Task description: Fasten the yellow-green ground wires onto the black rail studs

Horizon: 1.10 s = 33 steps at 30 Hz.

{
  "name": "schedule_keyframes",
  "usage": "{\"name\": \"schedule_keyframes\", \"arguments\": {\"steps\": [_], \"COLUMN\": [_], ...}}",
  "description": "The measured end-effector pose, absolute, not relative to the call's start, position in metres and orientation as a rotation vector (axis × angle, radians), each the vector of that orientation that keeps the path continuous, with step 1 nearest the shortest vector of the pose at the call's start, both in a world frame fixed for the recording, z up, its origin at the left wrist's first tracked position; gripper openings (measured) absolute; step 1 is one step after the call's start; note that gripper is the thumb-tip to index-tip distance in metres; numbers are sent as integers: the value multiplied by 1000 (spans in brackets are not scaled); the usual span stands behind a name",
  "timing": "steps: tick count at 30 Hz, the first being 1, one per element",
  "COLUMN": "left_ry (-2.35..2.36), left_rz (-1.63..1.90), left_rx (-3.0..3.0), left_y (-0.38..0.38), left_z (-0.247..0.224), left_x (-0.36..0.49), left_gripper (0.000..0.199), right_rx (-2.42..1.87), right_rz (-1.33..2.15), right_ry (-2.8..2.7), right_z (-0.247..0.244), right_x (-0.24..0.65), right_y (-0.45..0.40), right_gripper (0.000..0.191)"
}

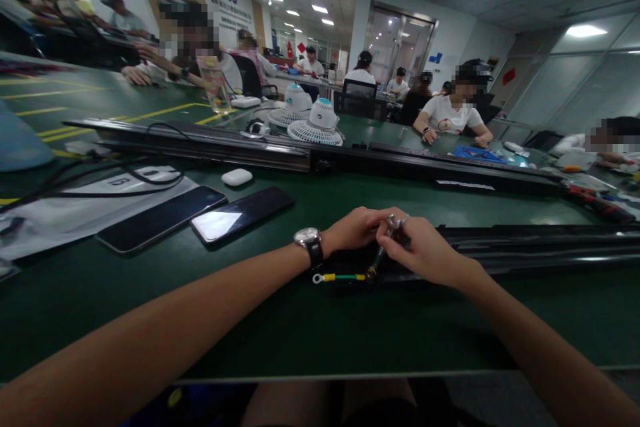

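Note:
My right hand (423, 250) is closed around a small metal wrench (380, 257), whose shiny jaw end sticks up between thumb and fingers. The wrench slants down, and its lower end meets one end of a short green wire (346, 277) with yellow sleeves. A bare ring terminal (318, 278) at the wire's other end points left. My left hand (353, 230), wearing a watch, has curled fingers against the right fingers; what they hold is hidden. Under both hands lies a long black metal profile (540, 250), running off to the right.
Two phones (163, 219) and a white earbud case (237, 177) lie left of my hands, near a plastic bag (100, 207) and black cable. Another long black rail (430, 167) crosses behind, with white fans (320, 123) beyond. Co-workers sit across the table.

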<state>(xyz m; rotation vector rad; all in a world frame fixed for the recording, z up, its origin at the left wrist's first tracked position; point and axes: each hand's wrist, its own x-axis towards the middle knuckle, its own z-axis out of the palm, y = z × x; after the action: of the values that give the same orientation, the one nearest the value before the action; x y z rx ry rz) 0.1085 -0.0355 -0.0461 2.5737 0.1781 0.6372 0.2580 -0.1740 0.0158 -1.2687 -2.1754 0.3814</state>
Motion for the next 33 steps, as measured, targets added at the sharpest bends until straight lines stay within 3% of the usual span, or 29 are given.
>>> {"name": "schedule_keyframes", "arguments": {"steps": [5, 9, 16, 25, 33], "left_ry": [177, 163, 143, 85, 120], "left_rz": [637, 621, 621, 611, 638], "left_rx": [2548, 2546, 2572, 2601, 2626], "left_y": [-34, -33, -37, -42, -45], "left_z": [-45, -45, -41, -33, -34], "left_x": [109, 110, 108, 107, 108], "left_gripper": [18, 10, 9, 6, 18], "right_rx": [-1215, -1145, -1087, -1079, -1083], "right_rz": [360, 385, 476, 1097, 1012], "right_ry": [-2153, -2159, -2152, -1890, -1984], "right_z": [14, 17, 20, 14, 19], "right_x": [260, 260, 257, 256, 256], "right_y": [-172, -171, -175, -181, -183], "right_gripper": [7, 7, 17, 27, 23]}}
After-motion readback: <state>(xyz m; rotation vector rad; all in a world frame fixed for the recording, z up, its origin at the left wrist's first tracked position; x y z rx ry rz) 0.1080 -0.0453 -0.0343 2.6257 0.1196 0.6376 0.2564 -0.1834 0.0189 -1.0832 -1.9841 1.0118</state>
